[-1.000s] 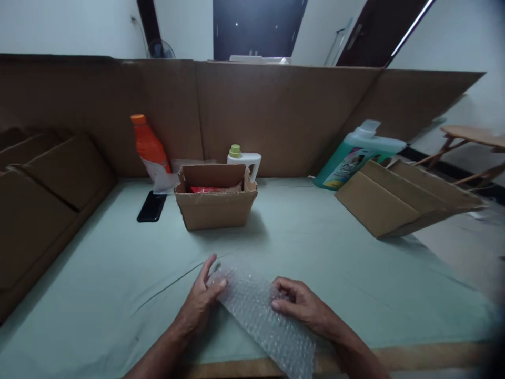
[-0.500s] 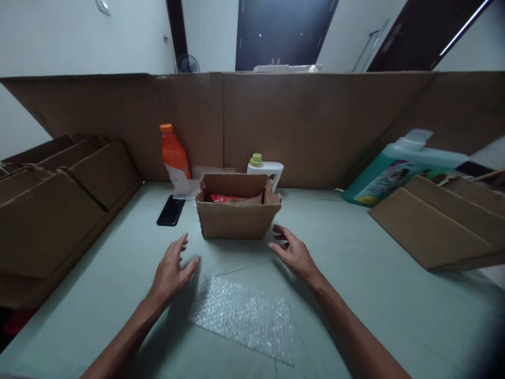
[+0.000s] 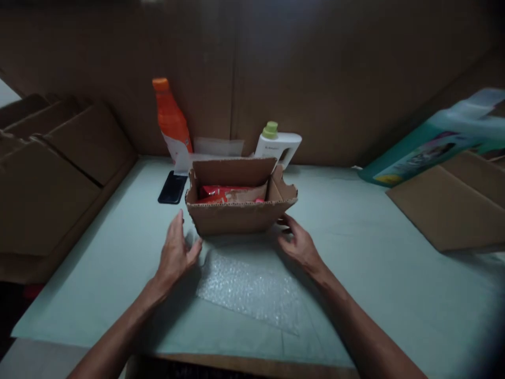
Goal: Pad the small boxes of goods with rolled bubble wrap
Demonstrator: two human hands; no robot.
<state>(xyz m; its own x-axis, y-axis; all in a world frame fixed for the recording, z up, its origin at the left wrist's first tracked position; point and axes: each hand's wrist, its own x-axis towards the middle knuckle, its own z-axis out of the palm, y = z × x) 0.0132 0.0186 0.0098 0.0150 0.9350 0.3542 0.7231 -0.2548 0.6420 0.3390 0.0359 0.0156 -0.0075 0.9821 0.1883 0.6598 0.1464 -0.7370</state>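
Observation:
A small open cardboard box (image 3: 240,217) stands mid-table with a red packet (image 3: 221,193) inside. My left hand (image 3: 175,253) is spread open just beside the box's lower left corner, fingers apart, holding nothing. My right hand (image 3: 299,243) is at the box's lower right corner, its fingertips at the box's base; contact is hard to judge. A sheet of bubble wrap (image 3: 252,289) lies flat on the table between my forearms, in front of the box.
Behind the box stand an orange bottle (image 3: 170,120) and a white bottle with a green cap (image 3: 279,144). A black phone (image 3: 172,187) lies at the back left. A teal jug (image 3: 437,147) and flattened cardboard (image 3: 453,202) are on the right, cardboard boxes (image 3: 51,173) on the left.
Both hands let go of the bubble wrap and moved forward to the two lower corners of the cardboard box. The view has come closer and tilted down.

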